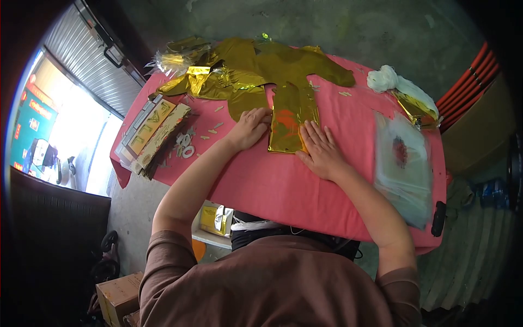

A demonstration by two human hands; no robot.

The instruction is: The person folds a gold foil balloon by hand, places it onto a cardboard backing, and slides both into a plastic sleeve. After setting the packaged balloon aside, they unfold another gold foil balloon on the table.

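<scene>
A narrow folded strip of gold foil (289, 131) lies flat in front of me, joined at its far end to a large spread of gold foil (278, 62) with rounded lobes. My left hand (253, 128) is closed at the strip's left edge, its fingers curled together and their tips partly hidden. Against the right edge rests my right hand (321, 148), open and palm down, fingers stretched out flat. Reddish reflections show on the strip's shiny surface between the two hands.
A pink cloth (250, 185) covers the table. At left stand printed card packs (155, 133) beside small paper scraps (185, 144). Clear plastic bags (403, 163) and a white string bundle (400, 84) lie at right. Cartons (120, 297) stand on the floor.
</scene>
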